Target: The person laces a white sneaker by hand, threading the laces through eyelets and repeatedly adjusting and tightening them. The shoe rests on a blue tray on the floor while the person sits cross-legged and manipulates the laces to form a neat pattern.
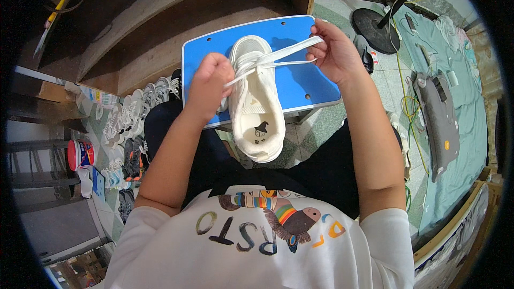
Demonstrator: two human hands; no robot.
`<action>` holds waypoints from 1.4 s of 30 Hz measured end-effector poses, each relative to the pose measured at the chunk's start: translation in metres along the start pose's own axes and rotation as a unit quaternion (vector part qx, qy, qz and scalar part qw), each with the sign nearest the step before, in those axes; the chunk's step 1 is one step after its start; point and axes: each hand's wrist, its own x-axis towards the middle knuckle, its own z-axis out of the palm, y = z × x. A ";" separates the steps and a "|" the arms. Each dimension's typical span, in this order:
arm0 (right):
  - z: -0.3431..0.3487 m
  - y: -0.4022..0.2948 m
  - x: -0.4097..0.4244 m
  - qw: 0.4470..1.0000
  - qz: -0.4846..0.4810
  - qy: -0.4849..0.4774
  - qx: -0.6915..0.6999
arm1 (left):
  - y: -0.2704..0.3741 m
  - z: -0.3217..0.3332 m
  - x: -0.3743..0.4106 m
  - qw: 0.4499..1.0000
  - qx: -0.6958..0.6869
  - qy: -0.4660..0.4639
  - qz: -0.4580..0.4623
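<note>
A white lace-up sneaker (280,116) rests on a blue stool top (209,62), its toe pointing away from me and its heel jutting past the near edge. Inside, the pale insole (257,130) bears a dark printed figure. My left hand (212,84) is closed around a lace end at the shoe's left side. To the upper right, my right hand (331,50) pinches white laces (295,50) between its fingers and draws them out from the shoe in two strands. Part of something light shows behind my left hand, mostly hidden.
A wooden shelf unit (200,24) stands beyond the stool. Rows of shoes (130,116) and a red-lidded bucket (80,155) are on the tiled floor at left. To the right are a round black stand base (375,30), a yellow cable (398,72) and a grey cushion-like item (437,128) on green cloth.
</note>
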 end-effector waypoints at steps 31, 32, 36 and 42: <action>0.057 0.037 -0.053 0.588 -0.146 -0.059 -0.793 | 0.027 0.013 -0.015 0.925 0.368 0.023 0.090; 0.057 0.037 -0.053 0.590 -0.147 -0.058 -0.792 | 0.029 0.021 -0.014 0.898 0.433 0.033 0.064; 0.058 0.034 -0.054 0.592 -0.130 -0.064 -0.793 | 0.030 0.016 -0.010 0.850 0.524 0.040 0.034; 0.061 0.033 -0.056 0.613 -0.090 -0.044 -0.783 | 0.050 0.006 -0.019 0.893 0.447 -0.044 -0.009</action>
